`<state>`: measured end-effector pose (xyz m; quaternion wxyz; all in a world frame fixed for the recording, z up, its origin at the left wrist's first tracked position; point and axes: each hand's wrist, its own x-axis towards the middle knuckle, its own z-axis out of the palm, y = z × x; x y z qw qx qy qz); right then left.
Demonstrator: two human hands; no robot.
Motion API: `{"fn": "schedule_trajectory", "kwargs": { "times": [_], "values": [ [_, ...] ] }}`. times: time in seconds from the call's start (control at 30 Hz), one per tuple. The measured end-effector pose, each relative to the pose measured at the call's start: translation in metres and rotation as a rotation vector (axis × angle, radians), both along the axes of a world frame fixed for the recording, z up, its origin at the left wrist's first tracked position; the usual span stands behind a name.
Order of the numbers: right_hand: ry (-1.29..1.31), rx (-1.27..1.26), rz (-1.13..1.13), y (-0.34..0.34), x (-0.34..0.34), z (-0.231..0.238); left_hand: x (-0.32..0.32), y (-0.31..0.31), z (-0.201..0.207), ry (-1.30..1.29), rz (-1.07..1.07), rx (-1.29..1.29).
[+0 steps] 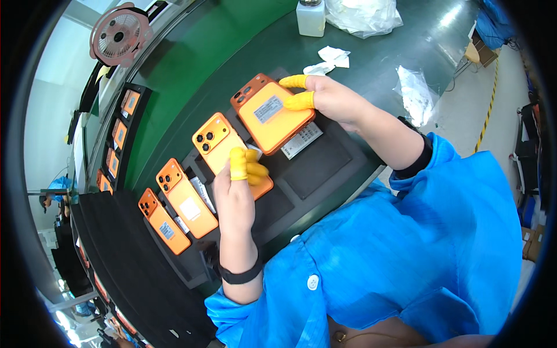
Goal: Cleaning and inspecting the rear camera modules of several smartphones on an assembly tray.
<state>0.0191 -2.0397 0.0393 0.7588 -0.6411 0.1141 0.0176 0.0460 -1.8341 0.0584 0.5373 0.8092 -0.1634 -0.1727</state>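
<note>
Single fisheye view, left unit of a head-worn pair, facing down and forward past the wearer's blue garment (377,255), close above left hand (234,200) and right hand (335,103), workbench (380,61) crossing frame diagonally, edges bent toward dark rim

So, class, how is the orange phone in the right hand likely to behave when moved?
The orange phone looks stiff: a slab showing no sag in the right hand. It probably won't roll, being broad and flat. Its smooth-looking surface may be slippery, though yellow finger covers might add grip.
</note>
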Motion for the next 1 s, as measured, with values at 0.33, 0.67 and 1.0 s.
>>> {"fn": "schedule_trajectory", "kwargs": {
  "times": [0.33, 0.67, 1.0],
  "values": [
    [-0.09, -0.972, -0.452, -0.047, -0.001, -0.001, 0.014, -0.027, -0.026, 0.722, 0.055, -0.763],
    [-0.311, -1.606, -0.169, -0.069, 0.026, -0.055, 0.018, -0.024, -0.026, 0.78, 0.094, -0.812],
    [-0.551, -1.648, -0.882, -0.116, 0.063, 0.009, 0.02, -0.015, -0.031, 0.852, -0.024, -0.967]
  ]
}}
